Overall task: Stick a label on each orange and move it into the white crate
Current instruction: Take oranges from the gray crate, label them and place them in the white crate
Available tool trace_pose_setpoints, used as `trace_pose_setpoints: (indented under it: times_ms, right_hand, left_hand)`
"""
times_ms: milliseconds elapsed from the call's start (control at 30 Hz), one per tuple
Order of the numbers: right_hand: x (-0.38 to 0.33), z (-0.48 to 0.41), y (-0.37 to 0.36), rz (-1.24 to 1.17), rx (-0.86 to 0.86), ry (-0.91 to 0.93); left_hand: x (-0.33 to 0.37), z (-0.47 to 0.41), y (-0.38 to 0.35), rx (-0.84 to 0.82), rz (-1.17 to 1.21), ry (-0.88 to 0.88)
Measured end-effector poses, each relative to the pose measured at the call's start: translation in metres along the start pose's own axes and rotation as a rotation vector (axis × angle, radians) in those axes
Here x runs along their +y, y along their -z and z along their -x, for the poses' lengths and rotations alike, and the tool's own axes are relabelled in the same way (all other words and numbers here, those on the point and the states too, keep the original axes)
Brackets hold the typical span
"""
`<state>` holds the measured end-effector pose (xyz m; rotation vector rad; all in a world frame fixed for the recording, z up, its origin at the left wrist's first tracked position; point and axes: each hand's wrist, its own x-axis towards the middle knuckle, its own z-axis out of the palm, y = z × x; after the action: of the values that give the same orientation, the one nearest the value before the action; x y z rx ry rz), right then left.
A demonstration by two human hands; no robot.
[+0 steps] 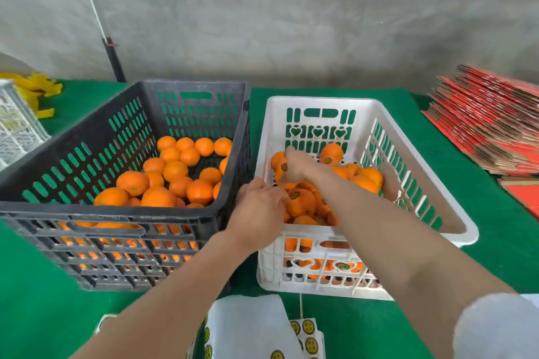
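Orange [278, 165] with a label is sitting at the far left of the white crate [408, 114], and the right hand [296, 167] is gripping it, bit blurry though. Left hand [259, 207] is reaching over the near rim onto the other oranges [303, 204], honestly can't tell if it's holding anything.

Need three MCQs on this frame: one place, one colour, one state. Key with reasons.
1. The sheet of round yellow labels lies:
A. inside a crate
B. on the green table cloth, near side of the white slotted plastic crate
C. on the floor

2. The slotted plastic crate holding the unlabelled oranges is:
A. black
B. white
C. blue

3. The oranges in the white crate are:
A. peeled
B. bagged
C. stickered

Key:
1. B: the sheet sits on cloth below the crate's near wall.
2. A: dark walls surround the bare fruit.
3. C: round labels show on several.
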<state>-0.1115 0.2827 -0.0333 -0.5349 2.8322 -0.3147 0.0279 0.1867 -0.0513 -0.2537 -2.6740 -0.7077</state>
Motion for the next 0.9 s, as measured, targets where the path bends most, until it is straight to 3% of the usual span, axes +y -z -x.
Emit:
trace_pose_setpoints:
  times_ms: [100,233,333,500,600,700,767,900]
  right_hand:
    - [0.004,-0.013,-0.019,0.16,-0.045,0.041]
    - [0.001,-0.012,-0.025,0.187,-0.139,0.023]
    - [0.002,-0.011,-0.017,-0.075,0.133,0.034]
    - [-0.03,0.016,0.019,-0.488,0.85,0.181]
    - [-0.078,0.034,0.038,-0.591,0.993,0.42]
    - [-0.129,0.037,0.051,-0.611,0.838,0.518]
    - [-0.162,0.03,0.056,-0.516,0.626,0.536]
    - [-0.224,0.007,0.032,0.103,0.026,0.513]
  left_hand:
    - [-0.003,-0.003,-0.001,-0.043,-0.009,0.04]
    - [0.002,0.0,0.0,0.008,0.014,0.067]
    - [0.007,0.001,0.01,-0.066,-0.091,0.019]
    - [0.014,0.027,0.063,-0.143,0.148,-0.128]
    - [0.02,0.043,0.087,-0.174,0.287,-0.193]
    - [0.001,0.031,0.118,-0.051,0.236,-0.161]
    - [-0.03,0.019,0.139,0.078,0.117,0.006]
    - [-0.098,0.026,0.156,-0.068,-0.301,0.35]
